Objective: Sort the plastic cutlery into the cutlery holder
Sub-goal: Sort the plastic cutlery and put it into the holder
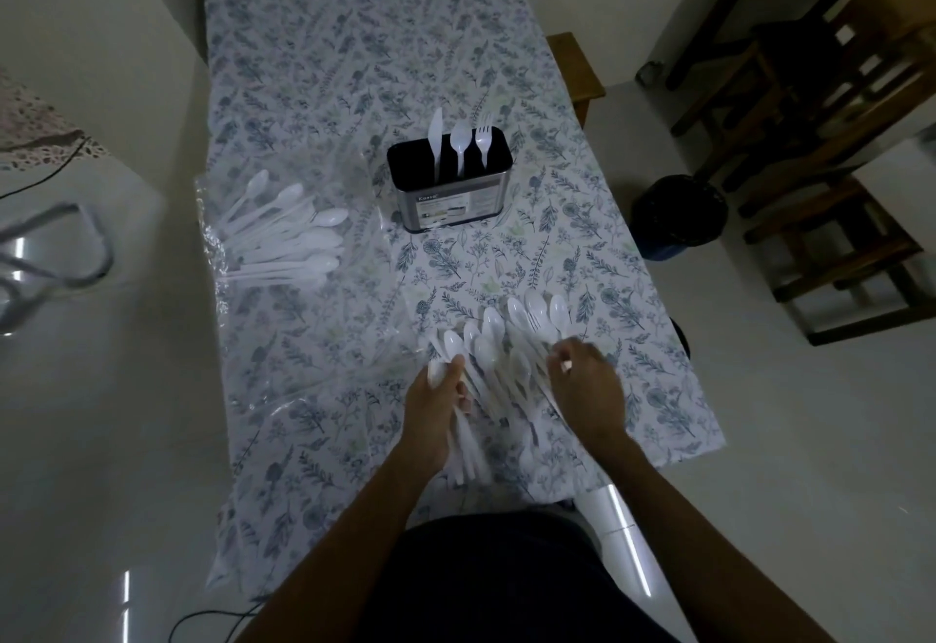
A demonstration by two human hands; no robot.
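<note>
A metal cutlery holder with a dark inside stands mid-table; a white knife, a spoon and a fork stick up from it, one per slot. A fanned pile of white plastic cutlery lies at the near edge. My left hand grips a bundle of white pieces from that pile. My right hand pinches one white piece over the pile's right side.
A second heap of white spoons lies on clear plastic wrap at the table's left. The floral tablecloth covers the table. A dark bin and wooden chairs stand to the right. A white pipe leans near my body.
</note>
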